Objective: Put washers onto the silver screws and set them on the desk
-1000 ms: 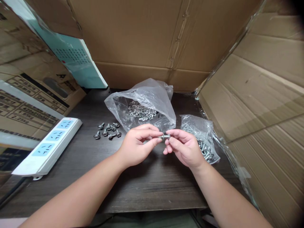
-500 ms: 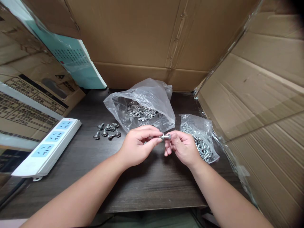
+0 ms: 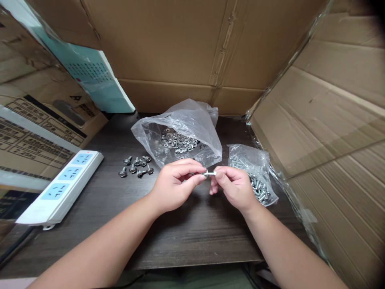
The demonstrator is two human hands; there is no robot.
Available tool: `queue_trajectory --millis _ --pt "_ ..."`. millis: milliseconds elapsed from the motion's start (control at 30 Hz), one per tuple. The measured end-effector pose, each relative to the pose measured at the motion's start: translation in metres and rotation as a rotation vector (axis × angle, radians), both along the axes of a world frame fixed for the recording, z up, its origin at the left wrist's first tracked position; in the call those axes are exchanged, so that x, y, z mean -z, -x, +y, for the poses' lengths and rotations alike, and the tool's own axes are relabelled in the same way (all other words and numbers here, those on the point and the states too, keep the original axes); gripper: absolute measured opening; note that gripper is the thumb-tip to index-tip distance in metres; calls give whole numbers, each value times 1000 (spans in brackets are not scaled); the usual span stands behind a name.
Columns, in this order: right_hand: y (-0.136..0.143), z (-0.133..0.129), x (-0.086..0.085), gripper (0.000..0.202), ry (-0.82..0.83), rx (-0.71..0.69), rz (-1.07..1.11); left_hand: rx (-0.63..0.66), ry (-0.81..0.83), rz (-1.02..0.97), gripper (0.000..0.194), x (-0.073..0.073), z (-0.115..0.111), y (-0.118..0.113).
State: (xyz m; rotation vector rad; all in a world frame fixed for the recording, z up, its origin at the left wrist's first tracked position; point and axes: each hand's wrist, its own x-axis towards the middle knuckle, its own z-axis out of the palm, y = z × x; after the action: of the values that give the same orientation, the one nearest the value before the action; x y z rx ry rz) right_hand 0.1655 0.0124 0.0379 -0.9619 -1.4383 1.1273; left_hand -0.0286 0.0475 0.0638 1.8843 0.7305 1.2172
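Note:
A small silver bolt (image 3: 211, 174) lies level between my two hands, above the dark table. My left hand (image 3: 177, 182) pinches a washer (image 3: 206, 174) around the bolt's left part; how many washers there are I cannot tell. With thumb and index finger, my right hand (image 3: 234, 184) grips the bolt's right end. Behind the hands a clear plastic bag (image 3: 195, 116) lies open with many loose washers (image 3: 180, 142) in it. Close by my right hand, a smaller bag (image 3: 249, 154) holds many bolts (image 3: 260, 188), partly hidden by that hand.
Several bolts with washers on them (image 3: 137, 164) lie in a group left of my left hand. A white power strip (image 3: 60, 188) stands at the left. Cardboard walls (image 3: 180, 48) enclose the back and both sides of the dark table (image 3: 192, 241).
The bolt has turned slightly between my fingers, and my right hand's lower fingers have curled in a little. Everything else stays put.

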Motion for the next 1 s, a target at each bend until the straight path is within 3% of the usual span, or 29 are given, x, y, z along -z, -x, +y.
queue_trajectory --millis 133,267,500,600,667,800,967,1000 --pt "1 1 4 19 27 -17 139 11 48 -22 9 2 0 0" --pt "4 0 2 33 -16 -32 248 39 65 -51 9 1 0 0" --pt "1 -1 -5 5 -87 -4 58 33 42 -31 9 0 0 1" --pt "0 0 -4 23 -88 -6 -32 25 28 -25 9 0 0 0" --pt "1 0 -1 11 -56 -4 44 27 25 -29 9 0 0 0" --pt "4 -1 0 35 -30 -10 232 31 24 -27 9 1 1 0" --pt "2 -1 -6 7 -60 12 43 30 15 -8 9 1 1 0" --pt "2 0 -6 15 -64 10 -7 28 12 -5 9 0 1 0"
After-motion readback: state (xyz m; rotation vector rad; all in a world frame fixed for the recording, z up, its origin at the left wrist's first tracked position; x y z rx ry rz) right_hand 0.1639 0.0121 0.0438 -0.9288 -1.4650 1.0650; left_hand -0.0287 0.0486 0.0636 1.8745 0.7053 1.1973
